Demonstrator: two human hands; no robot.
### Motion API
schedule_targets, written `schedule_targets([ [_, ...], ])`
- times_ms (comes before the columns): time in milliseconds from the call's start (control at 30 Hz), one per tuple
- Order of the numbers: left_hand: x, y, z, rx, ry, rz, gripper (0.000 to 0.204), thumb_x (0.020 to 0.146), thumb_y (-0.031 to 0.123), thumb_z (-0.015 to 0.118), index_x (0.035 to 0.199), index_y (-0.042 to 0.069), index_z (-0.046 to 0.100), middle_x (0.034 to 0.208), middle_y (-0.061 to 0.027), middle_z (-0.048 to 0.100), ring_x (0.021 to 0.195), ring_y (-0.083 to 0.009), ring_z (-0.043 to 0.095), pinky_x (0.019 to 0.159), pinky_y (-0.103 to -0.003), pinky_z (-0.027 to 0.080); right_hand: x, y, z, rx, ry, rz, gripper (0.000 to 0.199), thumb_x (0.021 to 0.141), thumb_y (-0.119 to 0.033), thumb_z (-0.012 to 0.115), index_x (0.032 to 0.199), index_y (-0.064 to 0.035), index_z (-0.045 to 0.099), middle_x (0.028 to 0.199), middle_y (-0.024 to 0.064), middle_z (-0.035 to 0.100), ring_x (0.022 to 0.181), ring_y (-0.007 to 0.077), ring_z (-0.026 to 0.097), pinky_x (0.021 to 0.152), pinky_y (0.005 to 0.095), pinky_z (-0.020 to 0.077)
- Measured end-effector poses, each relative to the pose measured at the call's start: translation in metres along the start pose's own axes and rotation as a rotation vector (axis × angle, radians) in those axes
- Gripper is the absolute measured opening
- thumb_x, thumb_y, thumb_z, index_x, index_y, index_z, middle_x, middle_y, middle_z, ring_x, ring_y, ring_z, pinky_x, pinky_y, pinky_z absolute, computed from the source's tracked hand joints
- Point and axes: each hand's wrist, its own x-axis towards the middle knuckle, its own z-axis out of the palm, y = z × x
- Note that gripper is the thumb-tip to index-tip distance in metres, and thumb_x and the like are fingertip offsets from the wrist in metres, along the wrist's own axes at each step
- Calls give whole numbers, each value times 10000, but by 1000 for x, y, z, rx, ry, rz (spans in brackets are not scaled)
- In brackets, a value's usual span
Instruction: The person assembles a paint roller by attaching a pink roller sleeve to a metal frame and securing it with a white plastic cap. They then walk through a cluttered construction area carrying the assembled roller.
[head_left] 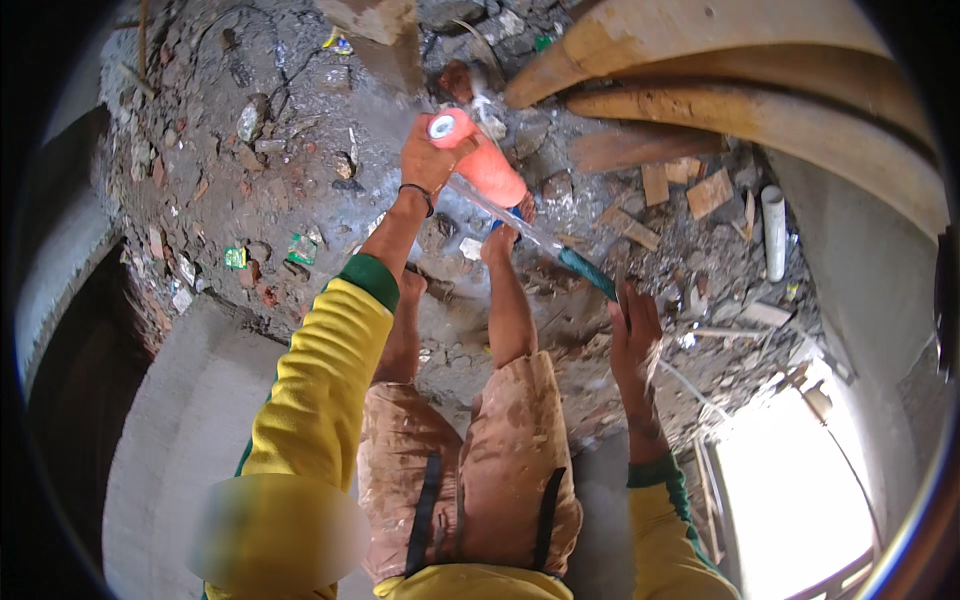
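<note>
My left hand (428,162) is closed around the upper end of a coral-pink roll (490,170) with a pale round core. The roll tilts down to the right over the rubble. At the right, my right hand (636,325) has its fingers closed at the end of a teal handle (587,273). From that handle a long, shiny, narrow blade (510,222) runs up and left, passing just below the roll. Whether the blade touches the roll is hard to tell. The exact kind of bladed tool does not show.
Broken stone and dirt cover the ground (290,215) around my feet. Long curved brown boards (740,105) stand at the upper right. A short grey pipe (773,232) lies by the right wall (830,260). A grey concrete slab (190,420) is at lower left; a bright opening (790,490) is at lower right.
</note>
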Motion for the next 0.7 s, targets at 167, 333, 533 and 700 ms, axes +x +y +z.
schedule_targets([
  [167, -12, -18, 18, -74, 126, -270, 546, 603, 248, 867, 990, 10, 564, 910, -97, 637, 796, -147, 599, 706, -311, 505, 2, -5, 6, 10, 64, 8, 303, 931, -151, 562, 1146, 62, 580, 832, 163, 520, 698, 293, 524, 632, 376, 439],
  [333, 19, -34, 43, 267, 211, -246, 558, 661, 217, 834, 1093, 27, 535, 954, -77, 622, 752, -152, 613, 546, -297, 514, 13, 0, 17, -16, 81, 31, 293, 941, -172, 557, 1154, 26, 593, 842, 155, 535, 719, 282, 540, 641, 361, 446],
  [533, 78, -61, 41, -324, -175, -135, 500, 740, 149, 789, 1149, 14, 535, 1037, -57, 631, 966, -174, 593, 815, -326, 484, 37, 22, 27, -25, 113, 196, 311, 955, -232, 540, 1195, -43, 596, 869, 140, 554, 740, 282, 555, 647, 385, 448],
  [700, 128, -117, 52, 1052, -101, 552, 399, 785, 160, 669, 1162, 74, 568, 1141, -68, 617, 1178, -274, 485, 1014, -403, 373, 69, 53, 39, -77, 226, 259, 316, 969, -224, 518, 1221, -49, 591, 892, 130, 576, 764, 251, 581, 653, 364, 460],
])
